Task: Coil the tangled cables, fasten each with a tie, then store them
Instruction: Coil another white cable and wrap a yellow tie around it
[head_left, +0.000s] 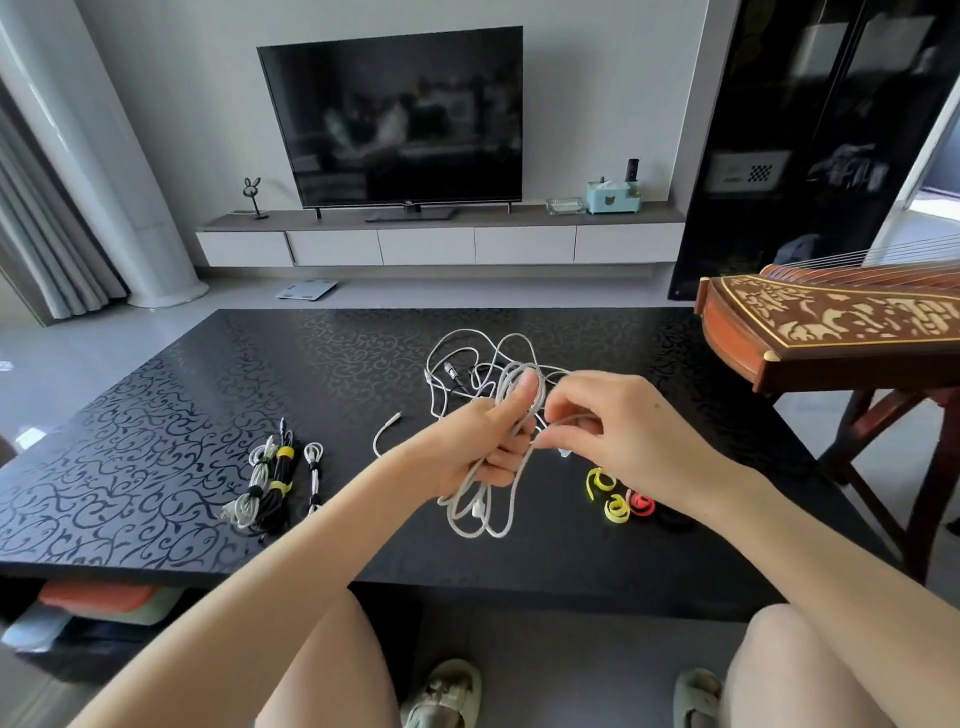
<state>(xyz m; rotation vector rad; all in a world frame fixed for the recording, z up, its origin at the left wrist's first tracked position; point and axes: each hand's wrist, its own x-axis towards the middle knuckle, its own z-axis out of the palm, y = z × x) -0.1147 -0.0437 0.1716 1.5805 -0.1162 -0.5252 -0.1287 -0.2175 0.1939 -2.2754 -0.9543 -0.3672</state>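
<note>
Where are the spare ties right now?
In the head view, the ties lie on the table, right of centre, just under the right hand and beside the white cable hanging from the left hand.

A dark television (395, 119) stands on a long white console (431, 244) at the wall facing me. On the console, a rabbit ornament (252, 195) sits to the left, and a glass tray (565, 206) sits beside a pale blue tissue box (610, 197) to the right. A bathroom scale (306, 289) lies on the floor below. A black scroll-patterned table (156, 441) spreads before me. To my right, 1 inlaid wooden zither (831, 317) rests on a stand before a glossy black cabinet (810, 130). Grey curtains (41, 234) hang far left beside a white column (104, 171).
</note>
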